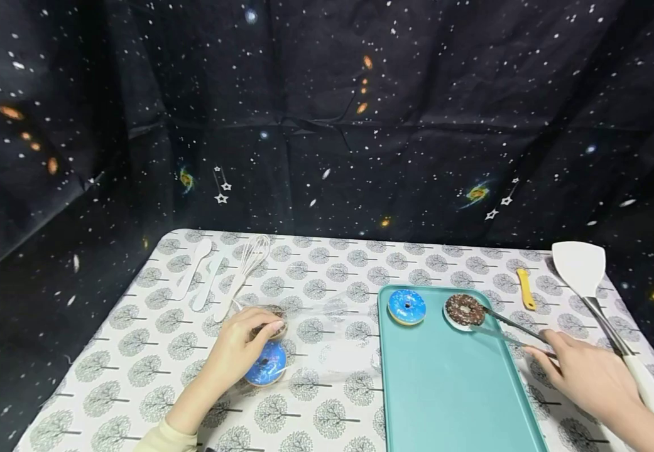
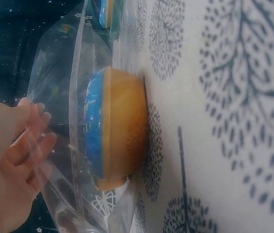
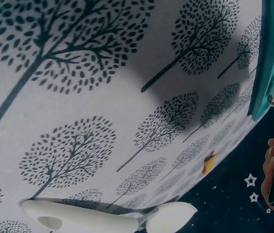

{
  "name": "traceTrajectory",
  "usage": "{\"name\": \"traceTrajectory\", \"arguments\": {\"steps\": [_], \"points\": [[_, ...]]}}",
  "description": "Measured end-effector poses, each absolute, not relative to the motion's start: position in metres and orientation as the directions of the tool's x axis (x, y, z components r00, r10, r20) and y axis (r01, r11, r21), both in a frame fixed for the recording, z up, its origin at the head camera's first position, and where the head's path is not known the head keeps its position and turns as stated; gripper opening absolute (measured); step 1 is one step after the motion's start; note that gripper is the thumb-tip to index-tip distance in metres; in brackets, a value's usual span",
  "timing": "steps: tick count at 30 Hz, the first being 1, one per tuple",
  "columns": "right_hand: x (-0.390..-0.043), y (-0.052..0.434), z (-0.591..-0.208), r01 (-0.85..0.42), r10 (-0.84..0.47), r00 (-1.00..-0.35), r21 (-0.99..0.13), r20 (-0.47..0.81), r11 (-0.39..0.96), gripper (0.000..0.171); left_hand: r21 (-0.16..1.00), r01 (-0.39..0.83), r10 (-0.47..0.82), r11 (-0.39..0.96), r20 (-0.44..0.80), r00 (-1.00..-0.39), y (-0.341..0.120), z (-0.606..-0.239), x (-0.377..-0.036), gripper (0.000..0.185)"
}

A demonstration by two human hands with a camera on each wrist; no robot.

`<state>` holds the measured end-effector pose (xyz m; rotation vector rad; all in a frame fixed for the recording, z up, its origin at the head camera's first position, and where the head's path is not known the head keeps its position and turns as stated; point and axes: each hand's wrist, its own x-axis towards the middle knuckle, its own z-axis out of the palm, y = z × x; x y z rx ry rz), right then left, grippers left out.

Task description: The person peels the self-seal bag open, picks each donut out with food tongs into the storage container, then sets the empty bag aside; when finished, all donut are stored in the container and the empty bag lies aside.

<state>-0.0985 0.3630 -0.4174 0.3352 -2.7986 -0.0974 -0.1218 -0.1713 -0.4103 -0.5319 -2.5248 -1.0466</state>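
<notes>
Four doughnuts lie over our counter (image 1: 304,433): we log two at the teal tray (image 1: 440,389), two by the left hand (image 1: 236,348) in a clear bag (image 2: 56,73). We take the chocolate doughnut (image 1: 465,311) as the thing in play; it is at the tray's far right corner, to the right of a blue doughnut (image 1: 407,306), the two apart. Right hand (image 1: 598,376) is nearer, its fingers curled round dark tongs (image 1: 516,323); from them the doughnut lies leftward and away. Long axis noted: the tongs slant from the hand across the tray's right rim, one tip at the doughnut's right edge, the other at its near side. Doughnut itself round, so no long axis of its own. We cannot tell whether the tips press it, nor whether its base fully meets the tray. Left hand well apart, its thumb and fingers pinching the bag's film by our reading, over the bagged brown doughnut (image 1: 277,331); bagged blue doughnut (image 1: 266,364) just nearer us. In our judgement, the coming move turns on that slanting tong line
</notes>
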Motion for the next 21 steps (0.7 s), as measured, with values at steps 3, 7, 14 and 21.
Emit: {"name": "traceTrajectory", "arguments": {"steps": [3, 7, 14, 21], "points": [[-0.100, 0.361, -0.420, -0.230, -0.254, -0.911, 0.110, 0.325, 0.967, 0.034, 0.594, 0.468, 0.204, 0.654, 0.457, -0.866, -0.171, -0.411, -0.122, 0.009], [-0.100, 0.359, -0.420, -0.225, -0.243, -0.916, 0.091, 0.320, 0.970, 0.035, 0.596, 0.479, 0.212, 0.645, 0.462, -0.861, -0.171, -0.411, -0.123, 0.009], [-0.099, 0.358, -0.413, -0.124, -0.125, -0.984, 0.021, 0.126, 0.992, 0.047, 0.611, 0.470, 0.214, 0.637, 0.446, -0.869, -0.171, -0.411, -0.122, 0.009], [-0.097, 0.361, -0.408, -0.113, -0.112, -0.991, -0.010, 0.073, 0.994, 0.053, 0.610, 0.458, 0.214, 0.646, 0.432, -0.876, -0.171, -0.413, -0.122, 0.009]]}}
